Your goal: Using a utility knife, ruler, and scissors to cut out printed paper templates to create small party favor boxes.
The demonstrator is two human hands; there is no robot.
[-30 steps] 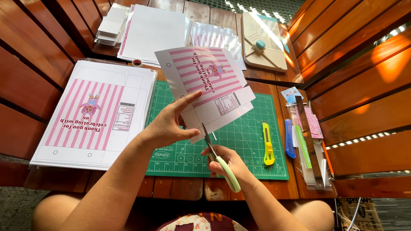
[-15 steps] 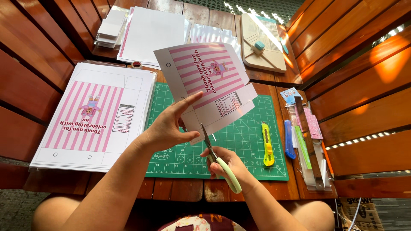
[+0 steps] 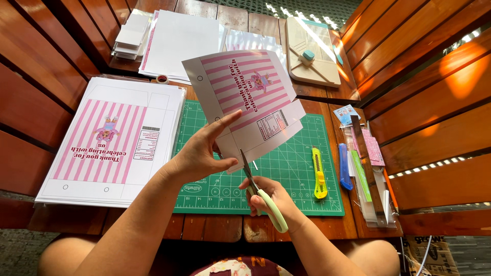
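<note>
Left hand (image 3: 202,153) grips pink-striped sheet (image 3: 245,99) (lifted); right hand (image 3: 268,197) scissors (image 3: 258,186).

Left hand (image 3: 202,153): pinches the pink-striped printed sheet (image 3: 245,102), lifted over the green cutting mat (image 3: 296,184).
Right hand (image 3: 268,197): works green-handled scissors (image 3: 258,186), blades at the sheet's lower edge.
Beside: stack of printed sheets (image 3: 112,143).

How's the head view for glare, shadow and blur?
Head view: hard sun patches blow out the paper trimmer top and the bench slats at right; the cutting mat lies in even shade; the scissors and the striped printed sheet are sharp; wide-angle bowing shows at the edges.
</note>
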